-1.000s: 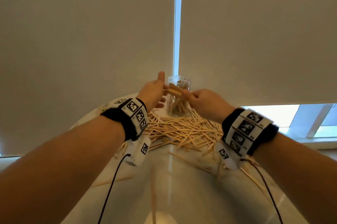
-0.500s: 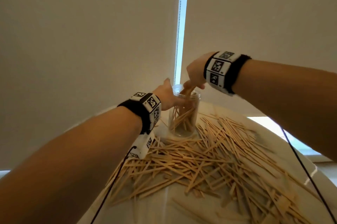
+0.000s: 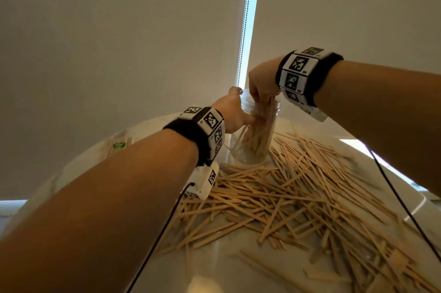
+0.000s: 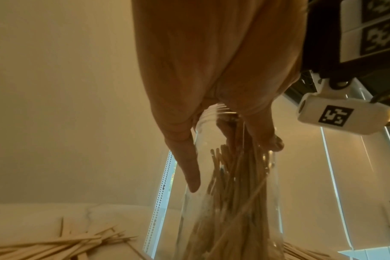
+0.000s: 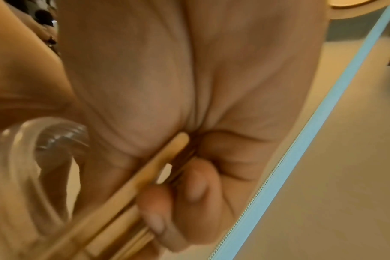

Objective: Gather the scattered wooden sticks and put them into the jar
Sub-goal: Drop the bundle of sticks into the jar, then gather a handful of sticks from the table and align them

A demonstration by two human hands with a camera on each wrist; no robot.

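Clear jar (image 3: 253, 140) upright, part-filled, wooden sticks (image 3: 286, 199) scattered beside it

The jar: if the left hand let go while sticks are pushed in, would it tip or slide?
Probably tippy: the jar is tall and narrow, and the right hand pushes sticks in at its mouth. Its clear wall looks smooth, so it may slide. The left hand grips it.

Looked like a room in a home or an office, not certain which. Pale roller blinds (image 3: 119, 54) drawn over a window, with a bead chain (image 3: 243, 30) hanging in the bright gap between them. Stood hard against these, a round, glossy white bench (image 3: 214, 264).
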